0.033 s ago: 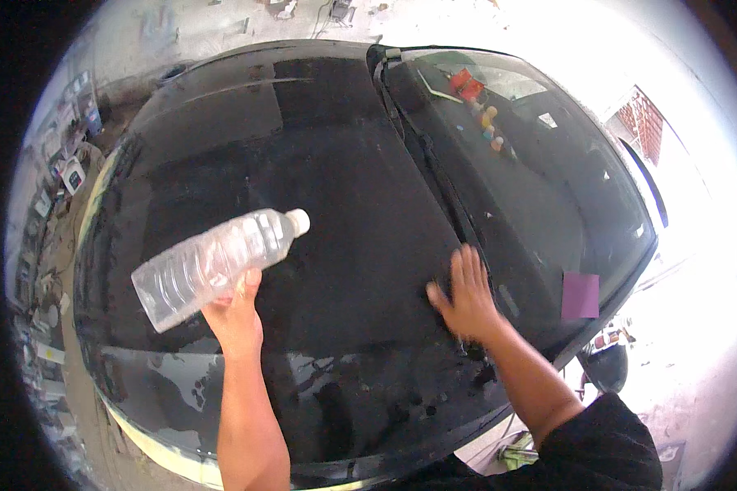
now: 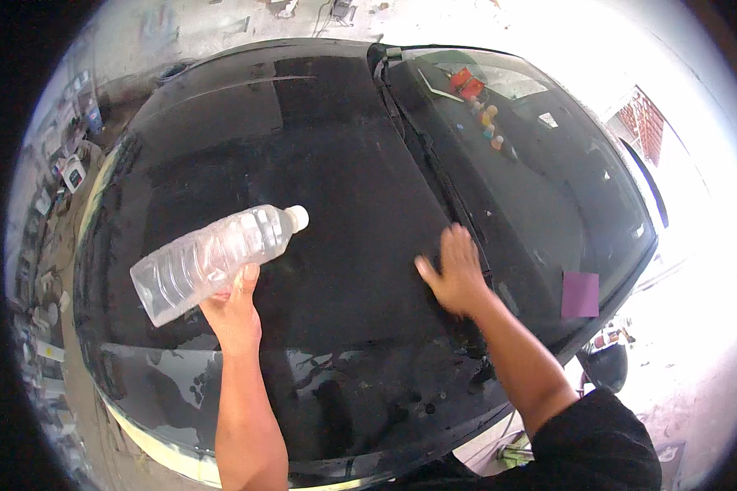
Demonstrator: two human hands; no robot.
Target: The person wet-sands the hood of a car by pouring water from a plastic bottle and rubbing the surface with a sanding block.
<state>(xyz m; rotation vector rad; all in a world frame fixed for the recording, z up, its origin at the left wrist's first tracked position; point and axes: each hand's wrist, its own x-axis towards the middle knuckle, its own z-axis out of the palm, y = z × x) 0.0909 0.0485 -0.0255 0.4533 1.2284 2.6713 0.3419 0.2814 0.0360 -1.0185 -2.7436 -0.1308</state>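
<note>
A clear plastic bottle [image 2: 190, 270] with a white cap is gripped in my left hand [image 2: 231, 307] over the black car hood [image 2: 319, 139], lying on its side with the cap toward the upper right. My right hand [image 2: 457, 274] is open, fingers spread, on or just over the hood beside the windshield's lower edge and the wiper area [image 2: 438, 172]; contact is unclear. Wet streaks show on the hood's near part.
The windshield [image 2: 540, 188] has a purple square [image 2: 580, 295] on it and small colourful objects [image 2: 488, 123] behind the glass. Cluttered containers and items [image 2: 72, 173] line the left. A dark side mirror [image 2: 604, 368] sticks out at lower right, beside bright floor.
My right hand has moved up and slightly left along the hood beside the windshield. My left hand and the bottle have shifted very slightly upward.
</note>
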